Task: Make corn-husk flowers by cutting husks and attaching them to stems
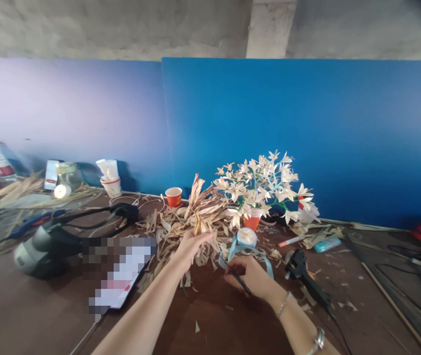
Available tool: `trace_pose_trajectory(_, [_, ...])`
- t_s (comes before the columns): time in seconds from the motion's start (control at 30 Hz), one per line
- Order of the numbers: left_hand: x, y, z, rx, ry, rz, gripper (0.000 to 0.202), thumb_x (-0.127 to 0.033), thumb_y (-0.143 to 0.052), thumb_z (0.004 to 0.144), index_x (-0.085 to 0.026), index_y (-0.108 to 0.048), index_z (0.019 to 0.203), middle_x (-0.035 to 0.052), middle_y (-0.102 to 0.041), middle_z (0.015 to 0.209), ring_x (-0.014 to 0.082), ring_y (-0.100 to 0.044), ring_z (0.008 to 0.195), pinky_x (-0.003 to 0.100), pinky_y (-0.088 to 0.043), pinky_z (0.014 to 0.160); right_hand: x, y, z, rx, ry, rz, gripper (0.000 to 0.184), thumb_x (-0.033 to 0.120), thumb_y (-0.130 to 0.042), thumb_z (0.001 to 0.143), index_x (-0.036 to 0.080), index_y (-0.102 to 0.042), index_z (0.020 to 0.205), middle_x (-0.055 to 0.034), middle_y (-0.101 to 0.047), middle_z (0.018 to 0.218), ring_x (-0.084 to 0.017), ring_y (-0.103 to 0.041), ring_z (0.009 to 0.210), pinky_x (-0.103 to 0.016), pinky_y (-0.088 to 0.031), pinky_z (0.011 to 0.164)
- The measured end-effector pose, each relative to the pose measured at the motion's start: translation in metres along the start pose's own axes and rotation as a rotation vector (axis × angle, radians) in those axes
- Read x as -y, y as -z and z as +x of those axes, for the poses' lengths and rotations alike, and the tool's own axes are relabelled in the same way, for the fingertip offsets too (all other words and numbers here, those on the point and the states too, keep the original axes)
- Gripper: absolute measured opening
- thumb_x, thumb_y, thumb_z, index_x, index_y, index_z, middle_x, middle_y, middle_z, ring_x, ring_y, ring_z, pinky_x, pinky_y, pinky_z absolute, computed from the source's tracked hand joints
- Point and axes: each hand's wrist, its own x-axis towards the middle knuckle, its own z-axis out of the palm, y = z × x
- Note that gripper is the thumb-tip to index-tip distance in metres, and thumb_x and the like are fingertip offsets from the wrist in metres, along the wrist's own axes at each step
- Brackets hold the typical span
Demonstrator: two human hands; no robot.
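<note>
My left hand (190, 250) is at the near side of a pile of dried husks (173, 224). Its fingers are closed on a dried husk piece (201, 226) that stands up above them. In my right hand (249, 277) is a slim dark tool (238, 278), held like a pen with its tip toward the left hand; its exact kind is unclear. Just beyond the right hand lies a roll of pale blue ribbon (246, 237) with a loose tail. Behind it, white husk flowers (262, 180) on green stems stand in an orange paper cup (252, 220).
A black glue gun (308, 281) lies right of my right hand, its cord trailing forward. To the left are a phone (131, 271) on a cable and a grey-and-black device (44, 251). Another orange cup (174, 197) stands behind the husks, before a blue partition (306, 113).
</note>
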Motion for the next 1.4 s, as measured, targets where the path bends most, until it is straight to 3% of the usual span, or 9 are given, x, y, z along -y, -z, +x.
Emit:
trace_pose_trajectory(0.23, [-0.002,0.0,-0.001,-0.004,0.001,0.009,0.028,-0.037,-0.066,0.057,-0.017,-0.046,0.052,-0.0079,-0.033,0.043,0.0045,-0.024,0.036,0.021,-0.015,0.038,0.0,0.002,0.0,-0.046,0.091,-0.07,0.01,0.024,-0.06,0.066,0.014,-0.06,0.065,0.0043,-0.048,0.05,-0.006,-0.037,0.045,-0.017,-0.029,0.043])
trace_pose_trajectory(0.93, [-0.008,-0.002,-0.004,0.007,0.019,-0.088,0.027,-0.037,-0.068,0.056,-0.015,-0.053,0.053,-0.0058,-0.042,0.044,0.0031,-0.026,0.033,0.021,-0.014,0.037,0.006,0.003,-0.001,-0.052,0.062,-0.017,0.019,0.032,-0.065,0.063,0.013,-0.06,0.063,0.0044,-0.045,0.048,-0.005,-0.033,0.042,-0.017,-0.025,0.04])
trace_pose_trajectory(1.4, [-0.006,-0.011,-0.008,-0.048,0.037,-0.239,0.032,-0.04,-0.069,0.055,-0.01,-0.063,0.066,-0.0025,-0.051,0.052,0.0025,-0.028,0.035,0.021,-0.014,0.038,0.016,0.002,-0.003,-0.096,0.04,0.017,0.021,0.033,-0.063,0.064,0.014,-0.057,0.058,0.0049,-0.042,0.044,-0.005,-0.032,0.041,-0.017,-0.023,0.039])
